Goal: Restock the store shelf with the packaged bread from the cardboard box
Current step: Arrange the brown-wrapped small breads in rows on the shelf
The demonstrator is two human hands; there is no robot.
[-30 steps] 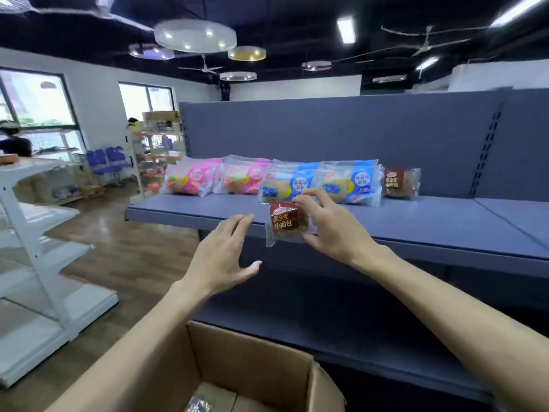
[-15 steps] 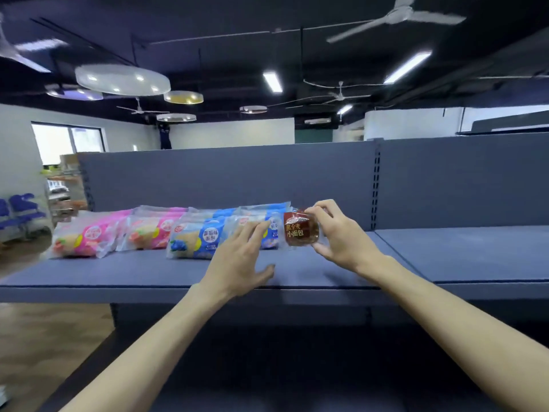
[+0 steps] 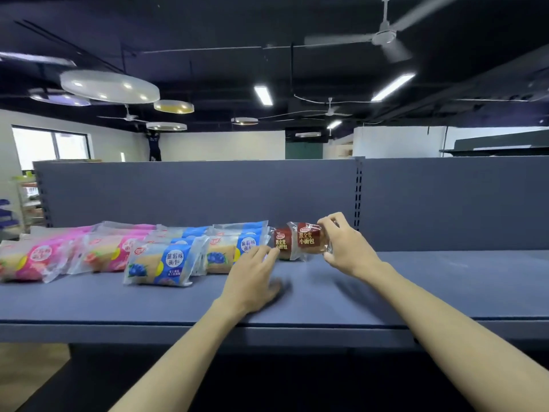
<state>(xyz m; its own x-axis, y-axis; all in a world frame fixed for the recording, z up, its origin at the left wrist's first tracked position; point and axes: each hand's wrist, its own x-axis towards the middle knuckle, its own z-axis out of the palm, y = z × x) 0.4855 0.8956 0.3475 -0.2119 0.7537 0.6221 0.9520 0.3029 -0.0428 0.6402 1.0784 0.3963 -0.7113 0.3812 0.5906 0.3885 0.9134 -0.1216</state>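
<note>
1. The right hand (image 3: 346, 246) pinches a small brown bread packet (image 3: 309, 240) by its right end, thumb below and fingers curled over the top edge of the clear wrapper.
2. That packet is at the back part of the blue-grey shelf (image 3: 416, 289), near the upright back panel (image 3: 208, 191); I cannot tell whether its underside touches the shelf or is just above it.
3. A second brown bread packet (image 3: 280, 243) lies on the shelf just to the left, partly overlapped by the held one, with its label facing forward.
4. The left hand (image 3: 252, 281) is stretched out over the shelf with its fingers nearly straight and spread. It holds nothing. Its fingertips (image 3: 271, 252) are at the lower left edge of the second brown packet and seem to touch it.
5. To the left of the brown packets lies a group of blue bread packets (image 3: 166, 263) with blueberry pictures, stacked and overlapping, the nearest one pushed forward of the others.
6. Further left lie pink bread packets (image 3: 38, 260), also overlapping, reaching the left edge of the view.
7. The shelf surface to the right of the hands is bare blue-grey board.
8. Overhead are a dark ceiling, round lamps (image 3: 110, 86), strip lights and a ceiling fan (image 3: 383, 35).
</note>
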